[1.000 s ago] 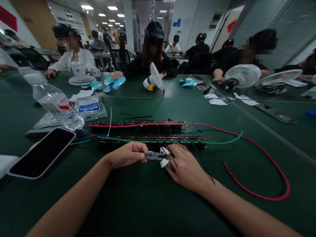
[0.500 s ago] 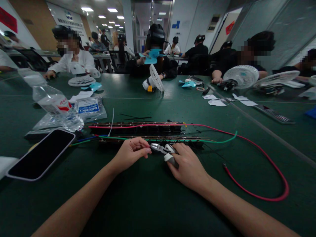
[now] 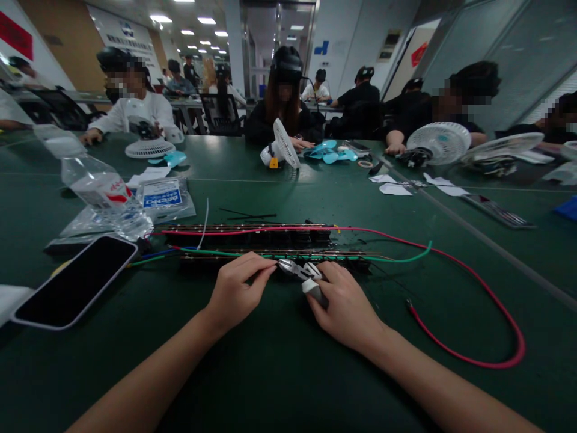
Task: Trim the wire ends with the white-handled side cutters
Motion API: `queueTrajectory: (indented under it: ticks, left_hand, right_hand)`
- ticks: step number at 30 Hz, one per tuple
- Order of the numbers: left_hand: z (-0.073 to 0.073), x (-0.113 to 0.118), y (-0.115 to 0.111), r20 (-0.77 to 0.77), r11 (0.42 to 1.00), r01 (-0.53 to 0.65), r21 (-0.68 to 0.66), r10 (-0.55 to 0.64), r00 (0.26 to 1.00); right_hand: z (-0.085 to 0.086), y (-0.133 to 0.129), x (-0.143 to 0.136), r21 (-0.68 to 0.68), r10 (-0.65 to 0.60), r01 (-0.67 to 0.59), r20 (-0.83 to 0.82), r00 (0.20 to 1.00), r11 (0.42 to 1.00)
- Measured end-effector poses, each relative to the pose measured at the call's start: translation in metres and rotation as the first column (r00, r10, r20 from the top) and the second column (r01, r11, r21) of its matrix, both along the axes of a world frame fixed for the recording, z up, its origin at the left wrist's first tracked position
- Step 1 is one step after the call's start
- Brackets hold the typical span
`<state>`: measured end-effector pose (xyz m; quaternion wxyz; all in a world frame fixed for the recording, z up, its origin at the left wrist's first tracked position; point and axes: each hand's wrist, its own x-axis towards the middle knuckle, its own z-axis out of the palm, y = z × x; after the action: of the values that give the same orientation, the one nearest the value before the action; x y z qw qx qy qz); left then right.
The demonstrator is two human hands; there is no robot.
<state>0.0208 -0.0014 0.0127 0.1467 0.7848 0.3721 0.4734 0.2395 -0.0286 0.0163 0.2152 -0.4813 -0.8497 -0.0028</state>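
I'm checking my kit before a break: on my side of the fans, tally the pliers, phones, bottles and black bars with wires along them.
Cutting pliers: 1
Smartphone: 1
Plastic bottle: 1
Wire-topped black bars: 2
Total: 5

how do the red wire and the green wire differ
The red wire runs along the far black strip, the green wire along the near black strip. The red wire reaches much farther right and curls back toward the camera; the green wire stops sooner, its end bending slightly away. Both extend past the right ends of their strips.
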Motion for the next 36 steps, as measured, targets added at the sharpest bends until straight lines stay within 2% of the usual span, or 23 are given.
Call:
queueTrajectory:
  ticks: [5,12,16,18,23,29,36]
  left_hand:
    - [-0.002,-0.002,-0.001,-0.013,0.999,-0.011,0.039,0.011,1.000]
    - [-0.006,-0.003,0.003,0.216,0.990,-0.137,-0.046,0.144,0.966]
    - [-0.002,-0.002,0.003,0.217,0.982,-0.179,0.062,0.162,0.963]
    - [-0.002,-0.001,0.001,0.212,0.982,-0.164,0.095,0.141,0.967]
    - [-0.003,0.002,-0.002,0.207,0.995,-0.091,0.046,0.079,0.975]
    - [-0.006,0.001,-0.001,0.101,0.997,0.056,0.047,-0.061,0.993]
    - [-0.011,0.000,0.002,0.075,0.988,0.090,0.122,-0.100,0.992]
  right_hand:
    - [0.001,0.000,-0.001,0.030,0.016,-0.015,-0.041,0.999,0.999]
    - [0.002,0.000,-0.002,0.027,0.002,0.001,-0.095,0.995,1.000]
    - [0.002,0.000,-0.001,0.019,0.006,-0.004,-0.099,0.995,1.000]
    - [0.001,0.000,0.000,0.015,0.009,-0.007,-0.096,0.995,1.000]
    - [-0.001,0.001,0.001,-0.001,0.016,-0.017,-0.119,0.993,1.000]
    - [0.000,-0.001,0.001,-0.026,0.073,-0.075,-0.092,0.993,0.997]
    - [0.001,-0.001,0.001,0.025,0.100,-0.099,-0.025,0.995,0.995]
